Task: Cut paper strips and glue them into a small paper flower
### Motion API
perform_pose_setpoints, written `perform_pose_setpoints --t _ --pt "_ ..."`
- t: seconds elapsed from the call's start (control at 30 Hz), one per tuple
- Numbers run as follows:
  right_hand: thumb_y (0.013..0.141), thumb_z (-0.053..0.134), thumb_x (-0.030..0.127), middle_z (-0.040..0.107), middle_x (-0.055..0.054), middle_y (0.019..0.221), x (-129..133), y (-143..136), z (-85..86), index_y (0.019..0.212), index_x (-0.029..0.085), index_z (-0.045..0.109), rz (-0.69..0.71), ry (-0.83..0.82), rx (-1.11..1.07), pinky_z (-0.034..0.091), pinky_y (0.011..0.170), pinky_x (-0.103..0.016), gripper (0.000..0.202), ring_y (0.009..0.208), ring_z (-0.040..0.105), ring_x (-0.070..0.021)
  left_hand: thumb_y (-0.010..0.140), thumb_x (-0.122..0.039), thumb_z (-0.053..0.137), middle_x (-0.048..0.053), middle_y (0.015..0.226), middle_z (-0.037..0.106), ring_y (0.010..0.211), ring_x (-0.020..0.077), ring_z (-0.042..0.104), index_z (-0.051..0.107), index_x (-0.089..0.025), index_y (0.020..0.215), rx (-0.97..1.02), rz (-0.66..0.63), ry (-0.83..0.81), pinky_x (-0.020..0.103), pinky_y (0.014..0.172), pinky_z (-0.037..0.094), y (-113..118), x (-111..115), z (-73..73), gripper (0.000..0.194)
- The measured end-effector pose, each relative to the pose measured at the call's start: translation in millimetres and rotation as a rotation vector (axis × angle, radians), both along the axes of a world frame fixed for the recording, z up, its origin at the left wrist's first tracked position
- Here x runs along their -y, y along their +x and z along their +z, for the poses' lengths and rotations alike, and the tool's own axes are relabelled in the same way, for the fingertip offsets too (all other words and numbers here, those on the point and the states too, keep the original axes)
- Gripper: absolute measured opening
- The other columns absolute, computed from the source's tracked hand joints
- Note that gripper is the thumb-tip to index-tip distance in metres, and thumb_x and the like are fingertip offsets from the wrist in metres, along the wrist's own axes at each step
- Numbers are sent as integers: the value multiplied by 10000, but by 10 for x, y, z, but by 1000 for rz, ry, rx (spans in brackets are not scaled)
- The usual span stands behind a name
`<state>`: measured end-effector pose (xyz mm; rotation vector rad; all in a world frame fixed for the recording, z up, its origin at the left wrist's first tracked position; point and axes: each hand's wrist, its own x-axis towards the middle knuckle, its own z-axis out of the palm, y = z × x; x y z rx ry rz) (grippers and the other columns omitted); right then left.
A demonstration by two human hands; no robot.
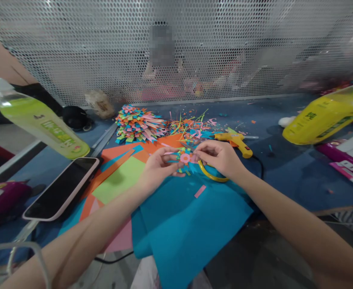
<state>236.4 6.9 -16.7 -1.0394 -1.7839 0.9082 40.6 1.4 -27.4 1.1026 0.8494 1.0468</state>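
Observation:
A small layered paper flower (185,157), with a pink middle, an orange centre and a fringe of blue and green strips, is between my two hands. My left hand (164,163) grips its left edge between thumb and fingers. My right hand (217,155) has its fingertips pinched together at the flower's right edge, by a pink strip. A yellow loop handle (214,176), like that of scissors, shows just under my right hand; whether the hand also holds it is unclear. Blue paper sheets (191,216) lie below the flower, with a loose pink strip (200,191) on them.
Behind my hands are a cone of fringed paper (138,124) and a pile of scraps (191,125). A yellow glue gun (235,140) lies to the right. Coloured sheets (116,180), a phone (63,188) and a green bottle (41,120) are left; a yellow bottle (323,116) is right.

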Motion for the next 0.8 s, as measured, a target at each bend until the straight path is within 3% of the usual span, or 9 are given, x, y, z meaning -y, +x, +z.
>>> perform_pose_setpoints --t 0.13,0.27,0.4,0.57,0.63,0.8 --pt "789 570 254 586 12 621 -26 33 39 739 185 542 -36 -22 -80 434 519 -241 90 509 524 -91 579 -201 790 11 791 653 688 138 645 539 -153 950 -2 32 23 287 581 592 -14 -23 -16 451" --pt "811 450 162 480 49 515 -108 146 51 668 199 446 -172 29 -100 382 476 -224 147 453 465 -78 611 -214 772 27 833 652 748 142 640 536 -153 966 -23 88 57 273 608 583 -40 -38 -6 430" --pt "868 400 226 452 44 475 -174 329 118 637 202 434 -328 197 75 369 491 -243 235 433 453 -90 621 -251 758 -1 774 629 725 139 628 525 -166 948 -22 201 129 258 575 558 -104 -95 16 410" --pt "822 536 299 445 43 398 -168 452 239 510 186 445 -442 301 296 365 501 -259 343 384 444 -89 676 -307 693 -17 704 631 617 119 603 512 -175 961 -273 227 284 220 534 470 -169 -173 12 362" --pt "794 584 310 453 46 402 -155 447 265 520 184 466 -381 247 224 361 472 -250 324 381 449 -88 698 -291 662 -11 707 640 646 123 610 510 -177 975 -351 196 317 223 578 454 -174 -166 16 336" --pt "796 616 321 610 22 637 -143 406 267 727 187 531 52 64 -67 373 412 -212 174 431 531 -79 723 -235 569 -10 724 654 645 132 591 527 -196 1040 -727 79 420 235 577 408 -206 -119 52 322"
